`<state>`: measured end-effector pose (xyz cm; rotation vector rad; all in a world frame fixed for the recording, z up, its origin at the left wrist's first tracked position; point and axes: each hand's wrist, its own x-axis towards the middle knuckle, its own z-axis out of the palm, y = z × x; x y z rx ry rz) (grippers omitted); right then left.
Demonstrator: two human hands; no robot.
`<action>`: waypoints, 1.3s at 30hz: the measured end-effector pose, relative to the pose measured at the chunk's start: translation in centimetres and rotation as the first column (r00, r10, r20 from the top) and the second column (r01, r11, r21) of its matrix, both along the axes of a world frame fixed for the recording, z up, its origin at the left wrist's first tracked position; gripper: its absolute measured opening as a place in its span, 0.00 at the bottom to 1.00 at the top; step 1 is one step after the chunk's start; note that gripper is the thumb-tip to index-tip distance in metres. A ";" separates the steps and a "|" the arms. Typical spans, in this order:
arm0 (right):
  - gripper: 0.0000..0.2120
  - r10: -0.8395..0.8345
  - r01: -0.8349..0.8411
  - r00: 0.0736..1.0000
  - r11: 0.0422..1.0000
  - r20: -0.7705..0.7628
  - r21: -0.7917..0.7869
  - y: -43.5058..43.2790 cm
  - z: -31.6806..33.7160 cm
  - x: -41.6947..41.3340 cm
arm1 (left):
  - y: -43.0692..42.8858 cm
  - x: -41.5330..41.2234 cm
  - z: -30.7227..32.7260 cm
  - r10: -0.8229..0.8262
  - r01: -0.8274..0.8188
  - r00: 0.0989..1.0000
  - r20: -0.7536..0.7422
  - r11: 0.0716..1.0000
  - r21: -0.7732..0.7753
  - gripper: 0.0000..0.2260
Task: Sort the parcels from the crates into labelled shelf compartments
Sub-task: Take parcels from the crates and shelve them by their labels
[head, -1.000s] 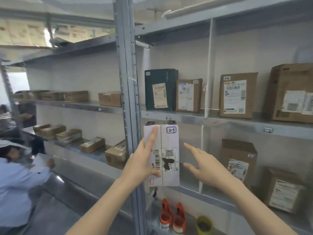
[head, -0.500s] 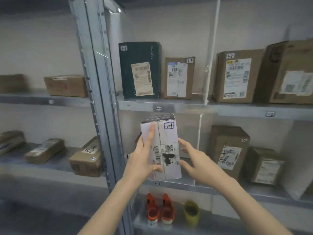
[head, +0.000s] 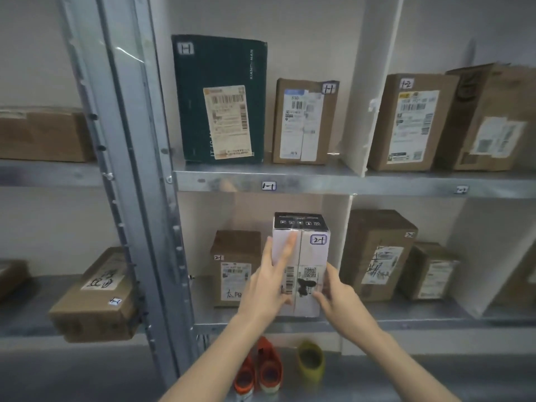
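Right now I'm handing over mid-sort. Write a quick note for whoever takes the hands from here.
Left hand: fingers straight, pressed flat on the front of the white parcel tagged 2-1.
Right hand: grips that parcel's lower right corner.
Parcel: upright at the front of the compartment below the 1-1 shelf tag, right of a brown parcel also tagged 2-1. I cannot tell whether it is fully set down.
Done: this parcel is at a compartment with a matching tag.
Left: release it, probably after pushing it back. The crates are out of view, so the remaining parcels are unknown.
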<state>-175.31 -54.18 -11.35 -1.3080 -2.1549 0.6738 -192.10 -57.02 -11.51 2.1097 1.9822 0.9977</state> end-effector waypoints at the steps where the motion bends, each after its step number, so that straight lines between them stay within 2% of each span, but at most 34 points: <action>1: 0.30 -0.020 0.020 1.000 1.000 0.002 -0.004 0.5 -0.3 -0.4 | 0.8 -0.1 -0.3 0.000 0.000 1.000 -0.008 1.000 -0.006 0.62; 5: 0.29 -0.089 0.090 0.996 0.996 0.015 -0.030 2.9 -2.2 -1.9 | 3.9 -0.7 -2.7 0.016 -0.017 1.000 -0.016 0.999 -0.040 0.61; 11: 0.27 -0.105 0.113 0.991 0.990 0.088 -0.087 6.3 -6.4 -3.3 | 7.0 -1.4 -6.9 0.041 -0.038 0.999 0.015 0.989 -0.140 0.59; 18: 0.10 -0.174 0.185 0.981 0.974 0.084 -0.134 9.9 -8.9 -4.2 | 9.6 -1.8 -9.1 -0.008 0.008 1.000 0.001 0.990 -0.137 0.57; 24: 0.16 -0.154 0.163 0.986 0.970 0.068 -0.180 11.2 -10.6 -4.9 | 10.4 -2.1 -10.8 0.025 -0.028 1.000 -0.017 0.990 -0.135 0.58; 30: 0.13 -0.156 0.154 0.988 0.961 0.008 -0.232 11.7 -11.0 -4.9 | 11.1 -1.7 -12.1 0.078 -0.083 0.995 -0.056 0.991 -0.101 0.58; 39: 0.20 -0.103 0.114 0.993 0.960 0.054 -0.254 10.8 -9.4 -4.1 | 10.9 -1.5 -11.7 0.113 -0.124 0.987 -0.112 0.988 -0.094 0.58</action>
